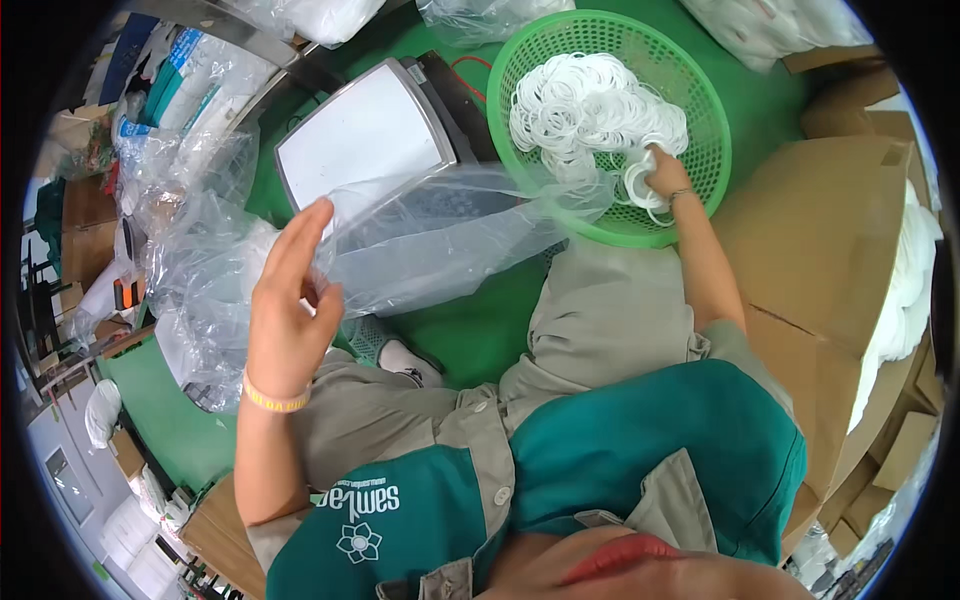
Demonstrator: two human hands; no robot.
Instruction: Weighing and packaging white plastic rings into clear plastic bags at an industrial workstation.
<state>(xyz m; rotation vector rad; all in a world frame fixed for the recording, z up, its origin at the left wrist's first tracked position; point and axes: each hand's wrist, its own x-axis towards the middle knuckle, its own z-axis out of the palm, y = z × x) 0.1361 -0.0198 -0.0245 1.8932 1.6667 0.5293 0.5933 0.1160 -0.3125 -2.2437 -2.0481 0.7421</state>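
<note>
My left hand [292, 300] is raised at the left, its fingers stretched out and the thumb apart. Right beside it, a clear plastic bag [430, 260] spreads toward the basket. Whether the bag touches my fingers is hard to make out. My right hand [670, 177] reaches into a round green plastic basket [712, 110], fingers closed on some thin white rings [638, 185]. A heap of similar white rings [580, 105] lies in the basket beyond my hand. One end of the bag overlaps the basket's near left rim.
A flat scale-like device with a white plate [365, 135] sits left of the basket. A large cardboard box [800, 240] holding white bundles stands close on the right. More clear plastic [200, 280] is piled at the left; filled bags [780, 25] lie at the back.
</note>
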